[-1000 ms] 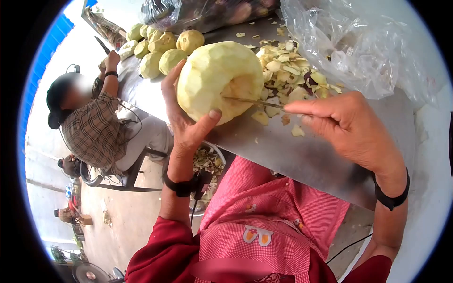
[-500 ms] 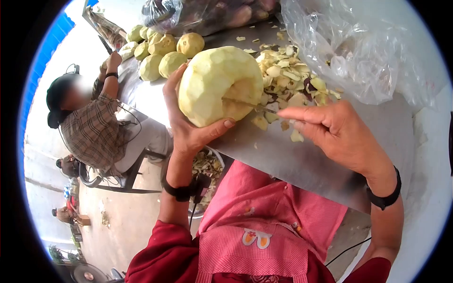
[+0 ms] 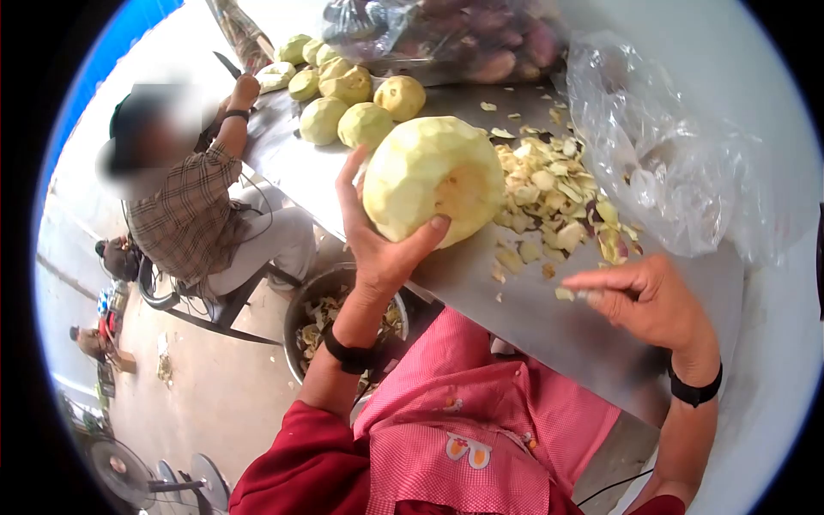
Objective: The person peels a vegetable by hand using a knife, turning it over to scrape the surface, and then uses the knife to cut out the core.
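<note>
My left hand (image 3: 390, 245) is wrapped round a large peeled eggplant (image 3: 403, 184), pale green and round, its thumb against the front face. A shallow brownish hollow in the eggplant faces me. Over the table's near edge, apart from the eggplant, my right hand (image 3: 657, 300) is closed in a pinch. A small pale scrap (image 3: 564, 293) shows at its fingertips. The thin knife seen there earlier is mostly hidden now.
Several peeled eggplants (image 3: 365, 126) lie at the back left of the metal table (image 3: 558, 330). Peelings (image 3: 549, 184) are heaped near a clear plastic bag (image 3: 661, 163). Behind stands a bag of purple eggplants (image 3: 463, 39). A metal bowl (image 3: 296, 330) holds scraps below. A seated person (image 3: 180, 215) works at left.
My right hand has drawn the knife out of the eggplant's hollow and moved down and right, away from it. The eggplant in my left hand sits lower and further right in view.
</note>
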